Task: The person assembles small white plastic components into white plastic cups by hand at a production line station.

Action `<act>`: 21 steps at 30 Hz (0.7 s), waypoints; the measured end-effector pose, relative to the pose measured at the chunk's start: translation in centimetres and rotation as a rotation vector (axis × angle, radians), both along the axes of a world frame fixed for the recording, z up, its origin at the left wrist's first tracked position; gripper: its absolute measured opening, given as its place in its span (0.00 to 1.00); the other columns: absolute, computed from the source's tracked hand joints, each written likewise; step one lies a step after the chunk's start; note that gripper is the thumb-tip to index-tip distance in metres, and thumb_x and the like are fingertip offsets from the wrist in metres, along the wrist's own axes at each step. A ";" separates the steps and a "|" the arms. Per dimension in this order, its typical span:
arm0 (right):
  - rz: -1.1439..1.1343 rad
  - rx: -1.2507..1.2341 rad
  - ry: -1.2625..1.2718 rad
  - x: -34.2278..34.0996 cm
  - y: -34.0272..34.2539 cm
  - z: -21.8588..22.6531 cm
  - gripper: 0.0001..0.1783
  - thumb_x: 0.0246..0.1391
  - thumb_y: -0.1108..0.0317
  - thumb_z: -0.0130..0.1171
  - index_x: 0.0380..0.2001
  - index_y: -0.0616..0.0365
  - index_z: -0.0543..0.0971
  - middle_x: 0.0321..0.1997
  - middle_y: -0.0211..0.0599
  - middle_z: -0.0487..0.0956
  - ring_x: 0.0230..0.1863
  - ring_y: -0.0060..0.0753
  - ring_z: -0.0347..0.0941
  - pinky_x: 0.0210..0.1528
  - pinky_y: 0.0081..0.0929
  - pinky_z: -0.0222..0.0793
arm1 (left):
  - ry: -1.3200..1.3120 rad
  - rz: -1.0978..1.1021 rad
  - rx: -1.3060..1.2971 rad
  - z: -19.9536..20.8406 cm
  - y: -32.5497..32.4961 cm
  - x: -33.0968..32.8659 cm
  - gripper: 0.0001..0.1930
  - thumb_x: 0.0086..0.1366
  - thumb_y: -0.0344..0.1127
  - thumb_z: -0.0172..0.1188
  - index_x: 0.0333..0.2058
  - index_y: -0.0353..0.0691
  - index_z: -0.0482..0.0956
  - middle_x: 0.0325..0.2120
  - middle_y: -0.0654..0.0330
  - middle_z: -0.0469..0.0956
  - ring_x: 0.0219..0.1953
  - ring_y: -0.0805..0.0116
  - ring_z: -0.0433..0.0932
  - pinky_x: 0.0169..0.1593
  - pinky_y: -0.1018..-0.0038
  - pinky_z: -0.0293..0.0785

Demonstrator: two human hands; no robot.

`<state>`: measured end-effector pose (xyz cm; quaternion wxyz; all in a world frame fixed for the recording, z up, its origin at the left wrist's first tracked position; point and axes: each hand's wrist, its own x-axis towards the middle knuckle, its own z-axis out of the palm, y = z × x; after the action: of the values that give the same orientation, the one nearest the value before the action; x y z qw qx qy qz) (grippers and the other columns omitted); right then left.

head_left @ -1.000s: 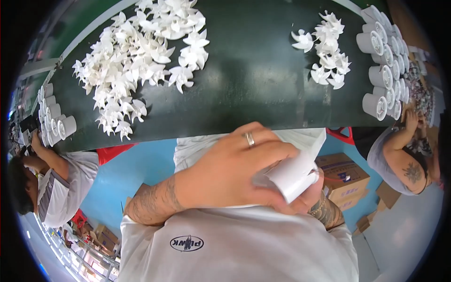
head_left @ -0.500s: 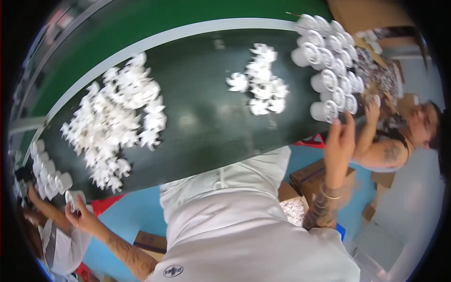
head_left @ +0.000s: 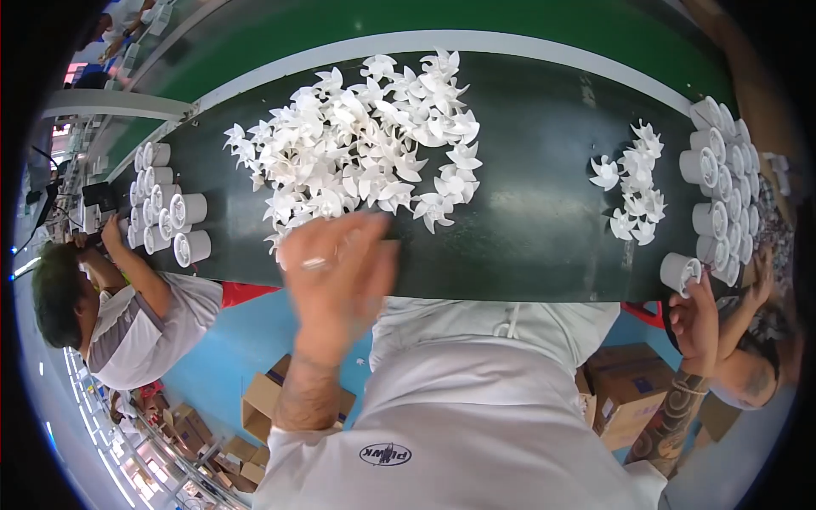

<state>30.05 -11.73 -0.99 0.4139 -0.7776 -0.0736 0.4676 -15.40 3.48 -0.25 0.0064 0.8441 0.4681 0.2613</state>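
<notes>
The right hand [head_left: 695, 316], fingers bent, touches a smooth white cup [head_left: 677, 273]; whether gripped, I cannot tell. Pointed white fan blades [head_left: 344, 127] lie beyond the half-open, empty left hand [head_left: 336, 280].

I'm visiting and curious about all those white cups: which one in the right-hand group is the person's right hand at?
The leftmost white cup of that group, near the table's front edge; only it has the right hand at it.
</notes>
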 end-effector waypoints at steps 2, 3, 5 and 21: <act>0.029 -0.039 0.075 0.2 0.1 0.6 0.28 0.63 0.54 0.49 0.65 0.42 0.60 0.27 0.34 0.77 0.14 0.20 0.68 0.10 0.12 0.52 | 0.070 -0.059 -0.051 -0.8 0.9 3.5 0.22 0.47 0.36 0.71 0.43 0.43 0.80 0.44 0.65 0.77 0.43 0.63 0.72 0.45 0.64 0.65; 0.101 -0.031 0.139 -0.5 0.4 1.3 0.29 0.64 0.54 0.48 0.66 0.42 0.59 0.30 0.36 0.79 0.14 0.21 0.69 0.10 0.12 0.54 | 0.103 -0.040 -0.068 -1.6 0.9 4.2 0.21 0.48 0.35 0.71 0.43 0.43 0.80 0.44 0.65 0.76 0.43 0.63 0.71 0.44 0.64 0.64; 0.167 -0.030 0.214 -1.7 0.9 1.9 0.29 0.65 0.52 0.46 0.67 0.43 0.58 0.36 0.43 0.81 0.16 0.25 0.74 0.10 0.13 0.58 | 0.117 -0.049 -0.094 -3.0 0.8 5.1 0.20 0.49 0.35 0.70 0.43 0.42 0.80 0.44 0.65 0.76 0.43 0.63 0.71 0.43 0.64 0.64; -0.126 0.500 0.541 -7.2 0.2 0.8 0.32 0.55 0.65 0.60 0.62 0.54 0.62 0.47 0.39 0.74 0.30 0.31 0.76 0.26 0.20 0.72 | -0.771 -0.472 -0.770 0.0 -1.9 9.6 0.11 0.56 0.22 0.62 0.40 0.32 0.80 0.40 0.50 0.78 0.38 0.59 0.78 0.39 0.73 0.75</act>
<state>22.89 -11.54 -0.23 0.6235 -0.5039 -0.0257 0.5972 -5.76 1.57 -0.21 0.5398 0.7063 0.2929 0.3521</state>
